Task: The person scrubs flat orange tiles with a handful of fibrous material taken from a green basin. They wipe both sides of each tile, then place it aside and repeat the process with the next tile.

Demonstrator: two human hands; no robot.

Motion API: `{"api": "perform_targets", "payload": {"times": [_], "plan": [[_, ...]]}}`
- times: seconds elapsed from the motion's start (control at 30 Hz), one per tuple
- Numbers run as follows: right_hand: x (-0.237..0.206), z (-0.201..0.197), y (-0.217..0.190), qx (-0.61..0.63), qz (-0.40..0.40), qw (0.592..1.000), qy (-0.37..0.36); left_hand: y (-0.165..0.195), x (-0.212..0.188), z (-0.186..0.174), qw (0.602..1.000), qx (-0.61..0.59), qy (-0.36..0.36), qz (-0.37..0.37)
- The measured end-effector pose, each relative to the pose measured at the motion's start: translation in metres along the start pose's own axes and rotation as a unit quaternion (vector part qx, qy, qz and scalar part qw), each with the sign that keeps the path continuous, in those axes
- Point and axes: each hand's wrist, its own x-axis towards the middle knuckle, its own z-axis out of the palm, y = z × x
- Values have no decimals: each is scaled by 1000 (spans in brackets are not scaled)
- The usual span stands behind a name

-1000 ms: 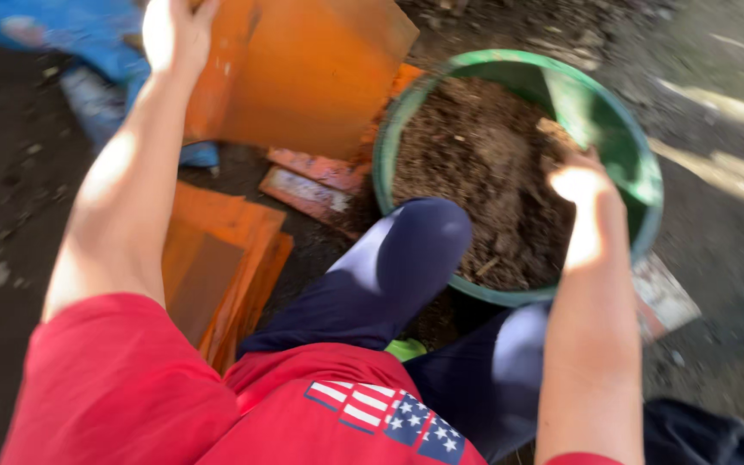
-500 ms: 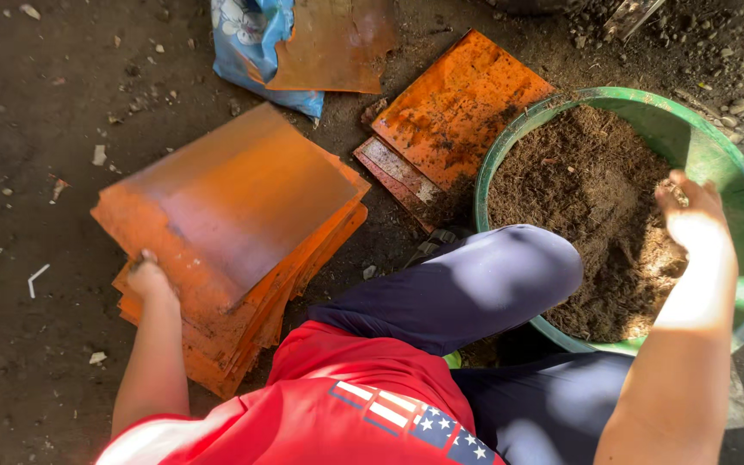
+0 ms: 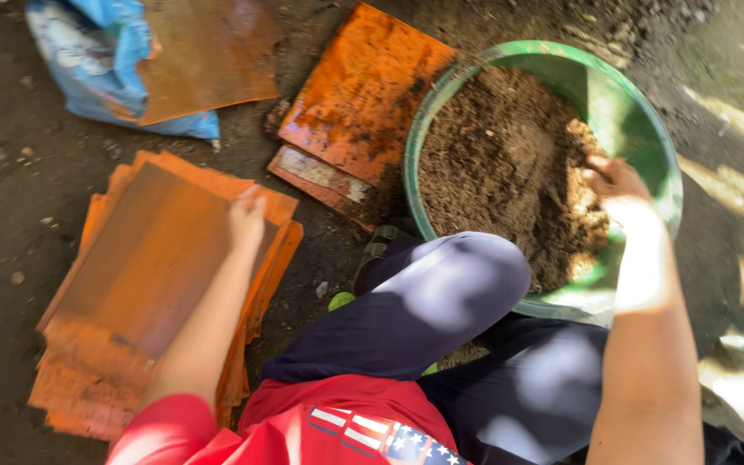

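Left hand (image 3: pixel 247 215) flat, fingers loose, on the top sheet of the orange sheet stack (image 3: pixel 131 284), left of the green basin (image 3: pixel 639 129). Right hand (image 3: pixel 613 181) cupped in the basin's brown soil (image 3: pixel 501 155); grip unclear. Best: steady sheet, scoop shallow.

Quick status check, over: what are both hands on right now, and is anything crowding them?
Left hand flat on the orange sheet stack. Right hand down in soil inside the green tub. Bent knee sits between them.
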Motion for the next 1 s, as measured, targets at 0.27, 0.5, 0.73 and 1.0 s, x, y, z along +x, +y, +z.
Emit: {"api": "perform_targets", "payload": {"times": [0.27, 0.5, 0.73, 1.0], "plan": [[0, 9, -20, -5, 1, 998, -63, 51, -1, 240, 949, -130, -77, -278], [16, 27, 6, -9, -4, 998, -58, 43, 9, 276, 855, -177, 155, -463], [54, 58, 69, 606, 209, 765, -58, 37, 35, 289, 816, -191, 148, -526], [34, 47, 67, 28, 82, 994, -64, 48, 43, 292, 817, -229, 206, -488]]}}
